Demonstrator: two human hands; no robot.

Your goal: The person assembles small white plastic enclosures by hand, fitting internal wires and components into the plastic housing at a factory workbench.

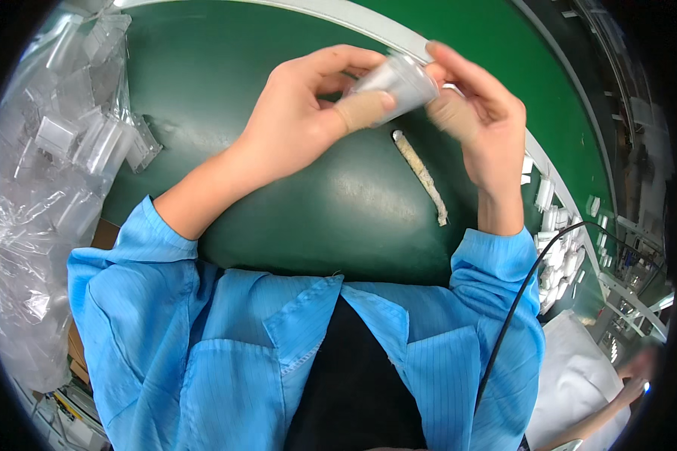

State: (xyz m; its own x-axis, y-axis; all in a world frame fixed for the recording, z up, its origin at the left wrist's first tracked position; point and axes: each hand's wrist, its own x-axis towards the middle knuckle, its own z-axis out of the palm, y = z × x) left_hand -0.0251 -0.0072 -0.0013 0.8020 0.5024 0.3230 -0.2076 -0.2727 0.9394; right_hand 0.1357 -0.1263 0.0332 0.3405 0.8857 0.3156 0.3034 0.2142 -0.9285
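My left hand point(305, 105) is closed around a clear, translucent plastic container point(400, 84), held tilted above the green table. Tan tape wraps the left thumb. At the container's right end is my right hand point(485, 116), its thumb and fingers bent together, with tape on that thumb too. Motion blurs these fingertips, and a small whitish bit between them is too unclear to name. Below the hands, a thin stick-like tool point(421, 177) wrapped in rough whitish tape lies on the table, a shiny tip at its upper end.
A large clear bag point(34, 248) of transparent plastic boxes fills the left side. White small parts point(557, 259) are heaped at the right, near a pale rail point(353, 16) bordering a brighter green surface point(496, 30). A black cable point(515, 301) crosses my right sleeve. Another person's arm point(602, 413) shows at lower right.
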